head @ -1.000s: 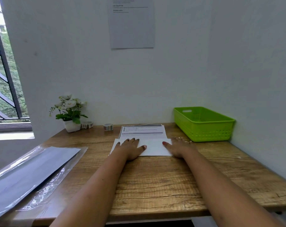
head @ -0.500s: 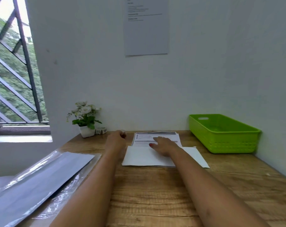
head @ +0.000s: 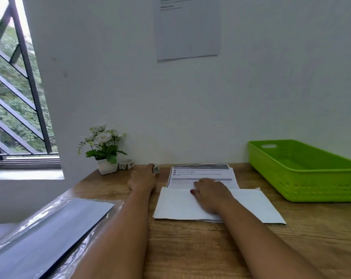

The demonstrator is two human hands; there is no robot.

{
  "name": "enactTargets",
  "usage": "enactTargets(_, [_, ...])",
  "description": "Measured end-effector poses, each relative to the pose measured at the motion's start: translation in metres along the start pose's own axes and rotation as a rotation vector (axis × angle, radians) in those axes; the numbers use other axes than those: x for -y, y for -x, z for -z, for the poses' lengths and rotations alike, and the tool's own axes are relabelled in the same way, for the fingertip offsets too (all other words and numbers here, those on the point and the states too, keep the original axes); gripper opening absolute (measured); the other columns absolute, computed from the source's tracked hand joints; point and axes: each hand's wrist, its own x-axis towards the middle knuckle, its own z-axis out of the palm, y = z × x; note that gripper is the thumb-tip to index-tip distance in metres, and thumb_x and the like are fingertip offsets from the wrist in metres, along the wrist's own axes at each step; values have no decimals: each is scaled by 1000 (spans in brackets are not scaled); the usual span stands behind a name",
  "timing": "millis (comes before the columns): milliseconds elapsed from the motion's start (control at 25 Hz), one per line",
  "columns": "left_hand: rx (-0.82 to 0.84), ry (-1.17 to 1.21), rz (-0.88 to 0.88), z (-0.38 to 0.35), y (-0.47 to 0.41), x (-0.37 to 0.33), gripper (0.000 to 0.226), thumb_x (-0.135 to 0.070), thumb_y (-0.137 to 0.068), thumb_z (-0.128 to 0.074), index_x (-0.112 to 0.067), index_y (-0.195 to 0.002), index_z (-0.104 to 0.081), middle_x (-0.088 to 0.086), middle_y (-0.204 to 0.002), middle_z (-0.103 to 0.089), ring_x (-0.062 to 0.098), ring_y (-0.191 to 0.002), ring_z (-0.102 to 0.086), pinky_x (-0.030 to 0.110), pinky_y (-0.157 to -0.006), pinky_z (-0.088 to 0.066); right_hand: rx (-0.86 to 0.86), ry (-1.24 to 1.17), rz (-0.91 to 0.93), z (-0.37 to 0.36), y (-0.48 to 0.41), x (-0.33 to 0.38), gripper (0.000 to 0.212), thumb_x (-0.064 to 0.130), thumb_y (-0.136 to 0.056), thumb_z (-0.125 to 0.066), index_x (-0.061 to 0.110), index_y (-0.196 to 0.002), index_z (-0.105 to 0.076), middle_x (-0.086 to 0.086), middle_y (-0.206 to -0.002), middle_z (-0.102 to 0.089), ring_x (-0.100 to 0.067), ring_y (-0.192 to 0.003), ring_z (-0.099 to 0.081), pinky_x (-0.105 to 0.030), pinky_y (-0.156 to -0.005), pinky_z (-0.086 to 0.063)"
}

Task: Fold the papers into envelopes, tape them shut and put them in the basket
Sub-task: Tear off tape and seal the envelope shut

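Wooden worktop (head: pixel 190 248). Left hand (head: pixel 142 180) has left folded paper (head: pixel 190 204), now closed around tape roll (head: pixel 156 168) near wall. Right hand (head: pixel 210 193) stays flat, fingers spread, pinning paper. Taping judged next. Green basket (head: pixel 303 174) at right, apparently empty.

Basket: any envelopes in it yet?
No. The green basket shows only its bare floor, and the folded paper lies on the table under the right hand.
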Motion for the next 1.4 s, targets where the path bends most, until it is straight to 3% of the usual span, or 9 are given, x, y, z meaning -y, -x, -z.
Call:
enactTargets(120, [-41,-19,3,-2,0,-1,37,-17,-94,-39,-27,-129,-40,15,-126,-52,30,-117,-46,44,-80,-47,-73,29,37,4,2,0,45,39,-99,-33,17,-135,-47,-4,-141,-46,-24,-130,-41,-41,-110,-31])
enactTargets(360, [-63,72,-36,0,0,8,36,-36,-89,-57,-26,-123,-51,7,-124,-57,28,-116,-51,45,-86,-50,-120,-11,35,15,6,-3,46,39,-95,-45,23,-137,-45,0,-144,-43,-22,-132,-39,-42,-112,-29])
enactTargets(520, [-157,279,-144,2,9,9,24,-38,-85,-64,-25,-105,-59,-1,-100,-64,22,-97,-59,30,-70,-44,-178,-60,56,21,7,1,42,37,-93,-50,25,-133,-50,1,-140,-46,-21,-129,-42,-39,-110,-31])
enactTargets(760, [24,775,-357,14,42,-10,25,-35,-81,-71,-11,-84,-62,-2,-66,-54,13,-62,-48,25,-58,-39,-282,-503,26,28,5,6,31,25,-93,-55,18,-123,-59,-2,-122,-62,-17,-107,-58,-31,-93,-45])
enactTargets(880, [109,911,-357,18,59,-23,31,-38,-76,-75,-10,-81,-62,-2,-60,-48,12,-57,-43,27,-57,-36,-304,-777,18,32,9,7,30,22,-91,-60,13,-120,-60,-2,-111,-65,-12,-95,-59,-23,-82,-44])
enactTargets(960, [141,905,-395,21,68,-32,29,-37,-75,-77,-11,-79,-63,-1,-61,-48,11,-58,-41,26,-58,-34,-347,-907,24,36,13,6,29,23,-89,-63,13,-117,-63,-1,-106,-66,-12,-95,-61,-27,-83,-50])
enactTargets(1080, [155,920,-443,29,78,-44,27,-33,-75,-78,-12,-77,-60,1,-64,-46,11,-59,-40,23,-57,-33,-430,-960,15,41,21,4,25,19,-88,-65,12,-112,-66,1,-100,-66,-11,-91,-61,-26,-79,-52])
enactTargets(1240, [158,932,-473,35,84,-53,24,-25,-76,-78,-12,-77,-59,-2,-63,-47,6,-58,-42,10,-51,-33,-508,-1023,-1,44,25,-2,18,15,-89,-64,7,-104,-69,-3,-91,-68,-11,-74,-63,-6,-55,-47])
enactTargets(1400, [171,919,-486,35,84,-54,22,-24,-75,-78,-15,-75,-58,-6,-61,-48,2,-57,-44,12,-54,-36,-544,-977,-69,42,21,-4,11,13,-92,-59,8,-95,-68,-4,-86,-68,-10,-65,-63,-4,-49,-42])
